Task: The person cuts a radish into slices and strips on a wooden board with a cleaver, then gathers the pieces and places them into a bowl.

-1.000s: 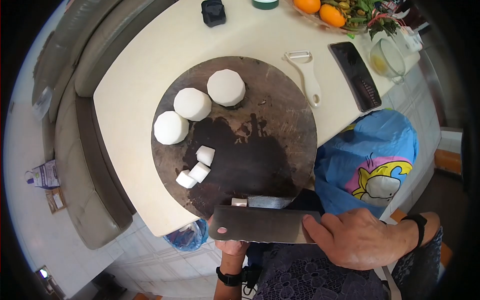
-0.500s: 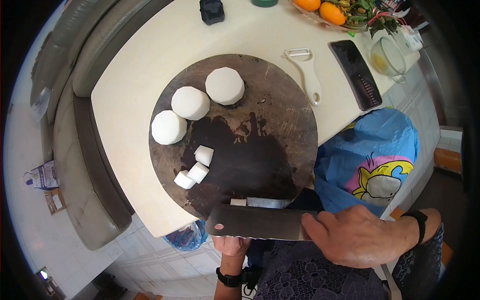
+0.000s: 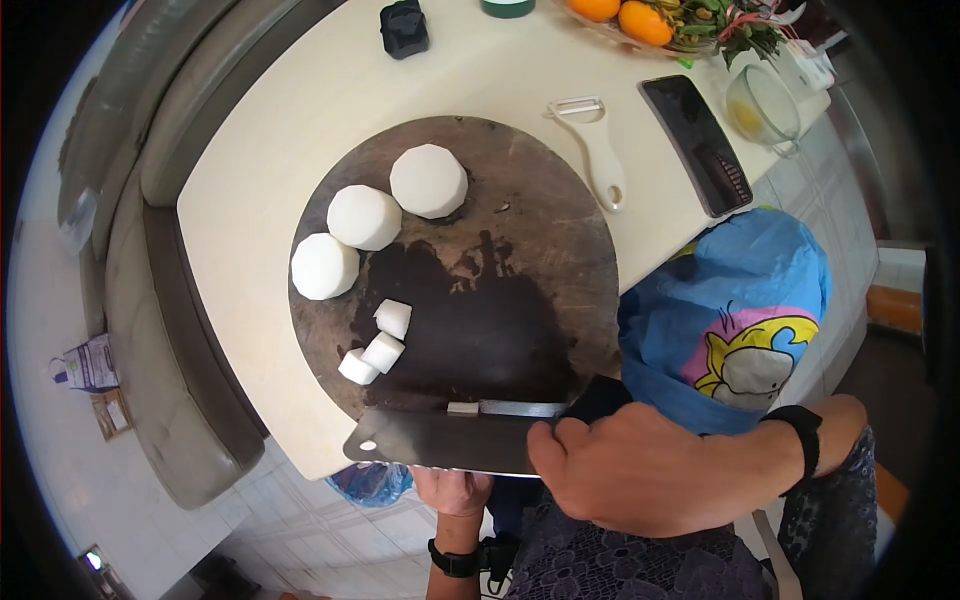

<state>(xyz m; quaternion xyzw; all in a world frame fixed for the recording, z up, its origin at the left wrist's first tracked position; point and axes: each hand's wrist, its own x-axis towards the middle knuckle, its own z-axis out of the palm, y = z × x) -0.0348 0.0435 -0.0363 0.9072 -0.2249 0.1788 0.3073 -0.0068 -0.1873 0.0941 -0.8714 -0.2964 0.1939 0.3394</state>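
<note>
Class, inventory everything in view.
Table: one, cream, centre
Board: one, brown, centre
Rounds: three, white, on board
Chunks: three, white, board's left
Cleaver: one, grey, near edge
Peeler: one, white, beside board
Phone: one, black, right
Cup: one, clear, beside phone
Oranges: two, orange, far right
Leaves: several, green, beside oranges
Bundle: one, black, far edge
Cloth: one, blue, near right
Bag: one, blue, below table
Sofa: one, grey, left
Others: unclear
Left hand: one, bare, behind cleaver
Right hand: one, bare, gripping cleaver
</note>
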